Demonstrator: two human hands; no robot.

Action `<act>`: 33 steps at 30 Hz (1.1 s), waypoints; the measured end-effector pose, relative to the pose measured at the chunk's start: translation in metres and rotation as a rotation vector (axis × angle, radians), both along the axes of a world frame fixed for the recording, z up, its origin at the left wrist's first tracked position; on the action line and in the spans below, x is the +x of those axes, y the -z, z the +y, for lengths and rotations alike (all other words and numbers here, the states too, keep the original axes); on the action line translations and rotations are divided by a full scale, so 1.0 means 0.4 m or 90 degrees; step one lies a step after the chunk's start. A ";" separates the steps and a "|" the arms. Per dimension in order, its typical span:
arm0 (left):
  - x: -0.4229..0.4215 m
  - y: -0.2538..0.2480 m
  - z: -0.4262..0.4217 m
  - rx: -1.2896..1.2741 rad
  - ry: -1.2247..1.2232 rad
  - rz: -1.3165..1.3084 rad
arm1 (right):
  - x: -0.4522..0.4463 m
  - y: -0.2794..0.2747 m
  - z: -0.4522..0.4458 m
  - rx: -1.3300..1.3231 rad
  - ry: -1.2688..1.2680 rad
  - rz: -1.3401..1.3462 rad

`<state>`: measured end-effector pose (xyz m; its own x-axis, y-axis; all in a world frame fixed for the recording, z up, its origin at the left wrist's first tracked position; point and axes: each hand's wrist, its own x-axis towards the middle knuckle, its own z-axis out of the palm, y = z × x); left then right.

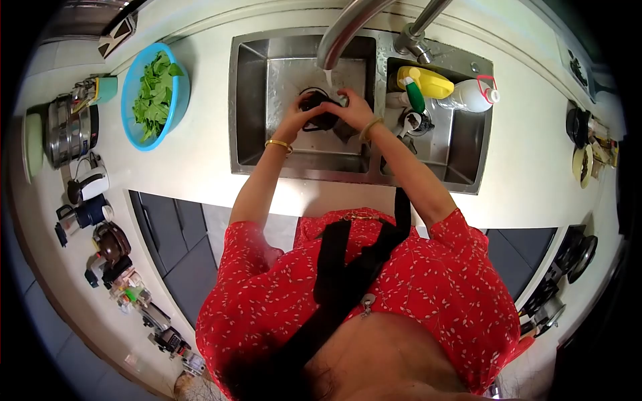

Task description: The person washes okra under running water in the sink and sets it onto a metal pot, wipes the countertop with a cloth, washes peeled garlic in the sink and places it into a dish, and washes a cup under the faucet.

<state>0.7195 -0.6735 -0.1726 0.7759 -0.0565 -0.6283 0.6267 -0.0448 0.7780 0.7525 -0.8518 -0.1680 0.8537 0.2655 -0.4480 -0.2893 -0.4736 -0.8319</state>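
Observation:
Both hands are in the larger left basin of the steel sink (242, 100), below the curved faucet (344, 30). A thin stream of water (328, 77) falls from the spout onto or beside what they hold. My left hand (296, 119) is closed on the left side of a black rounded object (324, 121). My right hand (353, 111) grips its right side, fingers bent over the top. The fingers cover much of the object, so I cannot tell exactly what it is. A dark piece shows just below my right hand, partly hidden.
The right basin holds a yellow bottle (428, 81), a green-handled item (414, 95), a white bottle with a red handle (468, 95) and a spoon (410, 123). A blue tub (182, 100) of leafy greens (154, 97) stands left. Steel pots (67, 130) line the far left counter.

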 end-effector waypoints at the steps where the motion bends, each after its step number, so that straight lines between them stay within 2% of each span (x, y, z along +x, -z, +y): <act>1: -0.010 0.019 0.008 0.066 0.008 -0.007 | 0.007 -0.010 0.001 0.012 0.000 0.068; 2: -0.024 0.037 0.010 0.118 -0.020 -0.029 | 0.013 -0.027 0.000 0.115 -0.003 0.148; 5: -0.060 0.168 0.048 0.364 0.081 -0.113 | 0.055 -0.046 0.019 0.080 -0.027 0.359; 6: -0.068 0.145 0.043 0.415 0.094 -0.130 | 0.057 -0.025 0.041 0.090 -0.005 0.312; 9: -0.086 0.170 0.024 0.511 0.116 -0.129 | 0.091 0.028 0.061 0.077 -0.062 0.363; 10: -0.085 0.188 0.021 0.520 0.110 -0.138 | 0.087 0.009 0.078 0.147 -0.009 0.369; 13: -0.076 0.269 0.012 0.550 0.100 -0.169 | 0.079 0.067 0.075 0.343 0.083 0.395; 17: -0.051 0.340 -0.001 0.586 0.137 -0.222 | 0.089 0.106 0.060 0.265 0.096 0.393; 18: -0.040 0.353 -0.003 0.593 0.152 -0.238 | 0.091 0.097 0.066 0.197 0.086 0.369; 21: -0.021 0.342 -0.027 0.600 0.165 -0.227 | 0.103 0.067 0.092 0.103 0.101 0.392; 22: -0.025 0.349 -0.030 0.602 0.174 -0.236 | 0.108 0.110 0.075 0.207 0.100 0.481; 25: -0.043 0.364 -0.032 0.601 0.209 -0.243 | 0.096 0.164 0.077 0.383 0.196 0.549; 31: -0.079 0.356 -0.014 0.548 0.267 -0.188 | 0.078 0.242 0.069 0.450 0.196 0.437; 33: -0.082 0.360 -0.011 0.528 0.257 -0.189 | 0.076 0.227 0.075 0.367 0.224 0.412</act>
<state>0.6867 -0.6781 -0.3165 0.9291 0.0197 -0.3692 0.2265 -0.8197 0.5261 0.7828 -0.8217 -0.2586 0.5580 0.3690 -0.7433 -0.8264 0.1650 -0.5384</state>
